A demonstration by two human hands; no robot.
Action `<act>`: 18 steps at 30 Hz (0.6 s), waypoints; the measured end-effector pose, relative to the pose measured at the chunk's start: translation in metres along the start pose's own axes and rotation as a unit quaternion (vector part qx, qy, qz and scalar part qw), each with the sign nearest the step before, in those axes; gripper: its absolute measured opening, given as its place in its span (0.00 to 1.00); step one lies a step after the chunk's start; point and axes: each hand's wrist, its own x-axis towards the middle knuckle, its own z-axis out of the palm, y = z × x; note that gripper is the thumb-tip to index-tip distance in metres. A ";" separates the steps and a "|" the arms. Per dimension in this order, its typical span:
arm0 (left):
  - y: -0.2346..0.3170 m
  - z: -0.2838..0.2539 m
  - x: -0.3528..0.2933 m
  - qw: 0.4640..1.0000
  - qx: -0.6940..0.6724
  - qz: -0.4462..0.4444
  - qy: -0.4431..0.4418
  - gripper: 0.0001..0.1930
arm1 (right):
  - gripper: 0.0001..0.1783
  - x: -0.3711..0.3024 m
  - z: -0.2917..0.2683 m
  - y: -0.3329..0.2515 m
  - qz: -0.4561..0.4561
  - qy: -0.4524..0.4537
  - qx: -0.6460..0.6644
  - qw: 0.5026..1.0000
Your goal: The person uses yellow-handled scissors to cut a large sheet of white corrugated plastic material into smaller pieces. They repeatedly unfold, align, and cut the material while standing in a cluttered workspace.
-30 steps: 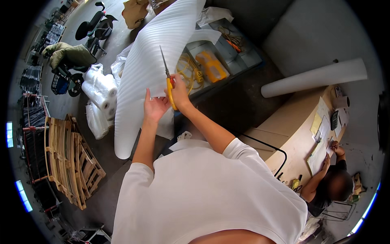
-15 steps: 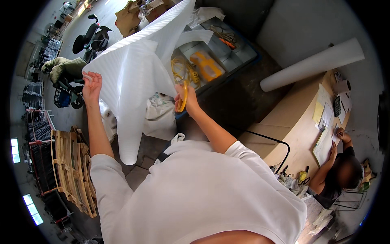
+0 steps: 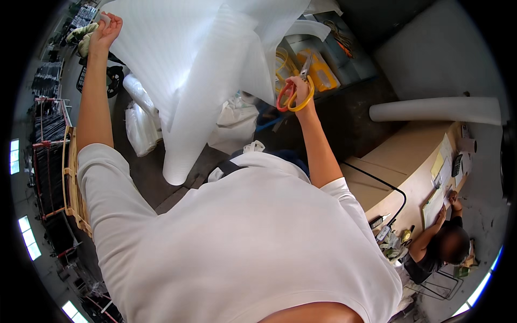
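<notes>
A large sheet of white foam wrap (image 3: 212, 70) spreads in front of me, its lower part rolled into a cone that hangs toward the floor. My left hand (image 3: 109, 31) is raised at the far left, fingers closed in a pinch on the sheet's edge. In my right hand (image 3: 302, 102) is a pair of scissors (image 3: 311, 96) with one red and one yellow handle loop. The blades point up and away, just right of the sheet and apart from it.
Beyond my right hand lies a yellow package (image 3: 318, 70) in a grey bin. White plastic bags (image 3: 234, 124) sit below the sheet, clear wrapped rolls (image 3: 142, 121) at left. A foam roll (image 3: 436, 110) rests by the desk (image 3: 414, 156), where another person (image 3: 444, 242) works on papers.
My left hand has swung up and leftward, pulling the foam sheet wider. My right hand has moved right and up with the scissors, whose red loop now shows. The whole view has shifted.
</notes>
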 end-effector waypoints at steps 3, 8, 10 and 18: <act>0.064 -0.022 0.025 0.999 0.014 0.025 0.028 0.09 | 0.08 0.012 0.022 0.012 -0.032 -0.006 0.025 0.999; 0.182 -0.069 0.039 0.947 0.264 0.017 -0.182 0.16 | 0.05 0.026 0.059 0.021 -0.021 -0.036 0.045 0.998; 0.162 -0.069 0.059 0.945 0.210 -0.023 -0.251 0.16 | 0.06 0.041 0.064 0.018 -0.015 -0.023 0.027 0.999; 0.180 0.018 0.024 0.992 0.111 0.008 -0.062 0.05 | 0.10 0.113 0.109 -0.003 0.008 -0.066 0.063 0.996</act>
